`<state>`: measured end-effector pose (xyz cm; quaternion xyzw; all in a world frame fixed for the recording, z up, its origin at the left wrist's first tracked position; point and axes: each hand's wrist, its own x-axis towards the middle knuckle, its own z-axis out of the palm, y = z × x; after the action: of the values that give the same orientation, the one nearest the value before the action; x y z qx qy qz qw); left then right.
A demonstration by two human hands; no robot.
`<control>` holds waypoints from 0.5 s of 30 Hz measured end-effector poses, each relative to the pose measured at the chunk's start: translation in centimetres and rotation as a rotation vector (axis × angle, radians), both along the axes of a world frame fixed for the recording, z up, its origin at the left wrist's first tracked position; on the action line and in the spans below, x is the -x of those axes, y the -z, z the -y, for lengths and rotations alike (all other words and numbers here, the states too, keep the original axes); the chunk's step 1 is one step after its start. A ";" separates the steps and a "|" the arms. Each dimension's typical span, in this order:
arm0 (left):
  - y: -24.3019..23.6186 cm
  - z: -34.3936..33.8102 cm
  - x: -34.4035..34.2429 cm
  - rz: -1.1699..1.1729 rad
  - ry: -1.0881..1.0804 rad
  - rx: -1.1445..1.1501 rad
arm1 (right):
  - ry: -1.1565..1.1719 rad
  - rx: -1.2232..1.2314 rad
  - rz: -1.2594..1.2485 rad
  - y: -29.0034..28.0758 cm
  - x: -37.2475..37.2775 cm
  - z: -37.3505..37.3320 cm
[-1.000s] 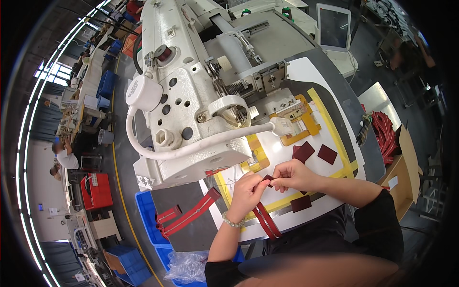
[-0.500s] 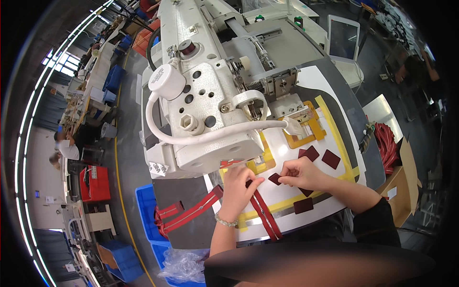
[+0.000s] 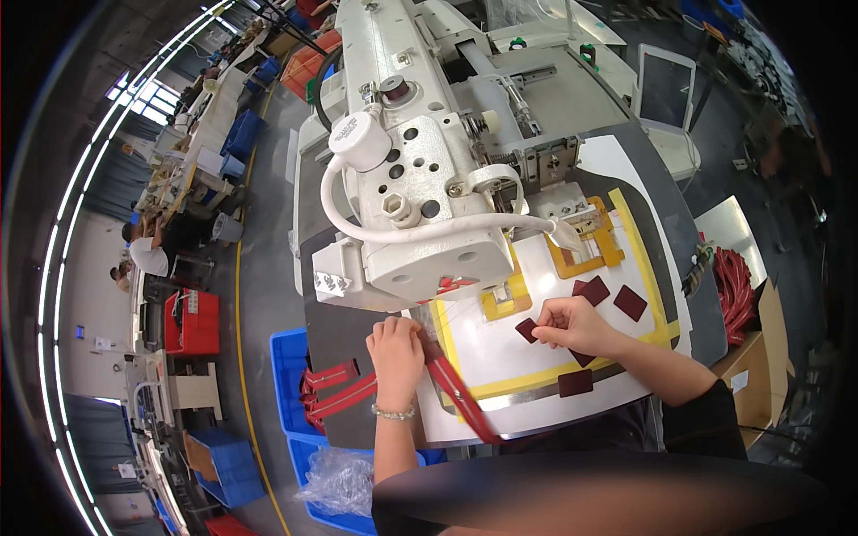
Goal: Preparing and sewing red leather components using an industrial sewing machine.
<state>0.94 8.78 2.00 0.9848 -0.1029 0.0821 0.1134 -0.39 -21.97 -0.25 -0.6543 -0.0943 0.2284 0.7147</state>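
Note:
My left hand (image 3: pixel 396 362) is closed at the left edge of the white work plate (image 3: pixel 500 362). Its fingertips pinch the upper end of a red zipper strip (image 3: pixel 460 393), which slants down toward me. In my right hand (image 3: pixel 576 327), a small dark red patch (image 3: pixel 525 330) is pinched between thumb and fingers just above the plate. More dark red patches lie around that hand, among them one patch (image 3: pixel 630 304) to its right and another patch (image 3: pixel 576 384) nearer me. Further red zipper strips (image 3: pixel 349 400) lie left of my left wrist.
A large white sewing machine (image 3: pixel 429 201) stands over the plate, with yellow clamp frames (image 3: pixel 585 250) beneath its head. Blue bins (image 3: pixel 290 380) sit at the left, one with clear plastic (image 3: pixel 335 482). At the right, a cardboard box (image 3: pixel 751 357) stands by bundled red strips (image 3: pixel 733 290).
My left hand has moved left, away from the machine head, and the zipper strip has shifted left with it. My right hand still holds the patch. The whole view has shifted slightly.

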 end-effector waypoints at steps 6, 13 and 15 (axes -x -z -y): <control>-1.0 -2.4 -0.5 -0.447 -0.171 1.159 | 0.013 -0.022 -0.025 -0.1 0.0 -0.1; -1.9 -6.2 -2.7 -0.652 -0.050 0.980 | 0.005 -0.015 -0.005 0.1 0.1 0.0; -2.7 -6.8 -3.2 -0.611 -0.015 0.853 | 0.008 -0.009 0.000 0.1 0.2 0.0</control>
<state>4.15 15.62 4.71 0.8309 -0.0154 -0.1733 0.5286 -0.57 -21.99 -0.37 -0.6515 -0.0928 0.2252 0.7185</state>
